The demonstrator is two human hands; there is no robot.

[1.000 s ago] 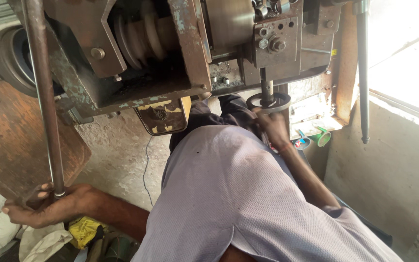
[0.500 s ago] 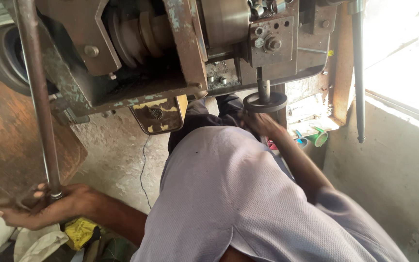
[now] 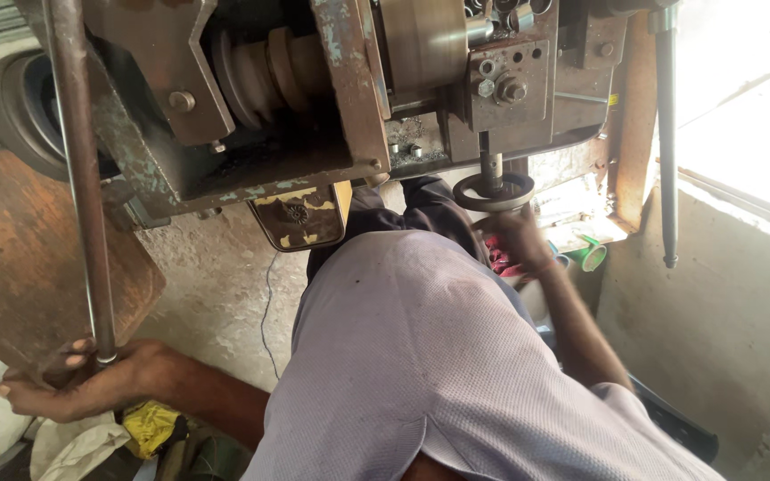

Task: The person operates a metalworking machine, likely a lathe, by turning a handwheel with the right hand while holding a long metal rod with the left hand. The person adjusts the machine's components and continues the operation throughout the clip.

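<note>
Below the old machine [image 3: 314,116] the person leans forward in a pale shirt [image 3: 456,374], arms spread wide. Out at the far lower left, the left hand [image 3: 77,383] is clenched around the bottom end of a long steel rod [image 3: 82,178], fingers [image 3: 73,354] wrapped over it where it meets a rusty brown plate [image 3: 20,258]. The rod runs up nearly straight, tilted a little, past the machine's left side and out of view at the top. A dark wheel [image 3: 15,111] sits behind it.

Over on the other side, the right hand [image 3: 519,239] is up just under a small round handwheel [image 3: 493,191] that hangs on a short shaft from the machine's block of bolts. The hand is blurred; it touches or nearly touches the wheel's rim, but I cannot tell whether the fingers grip it.

Just beyond that hand lies a green cup [image 3: 592,256], with a red cloth [image 3: 501,258] beside the wrist. A thin bar [image 3: 667,142] hangs down at the right, near the bright wall. A yellow rag [image 3: 149,426] lies under the left forearm, on the concrete floor [image 3: 225,294].
</note>
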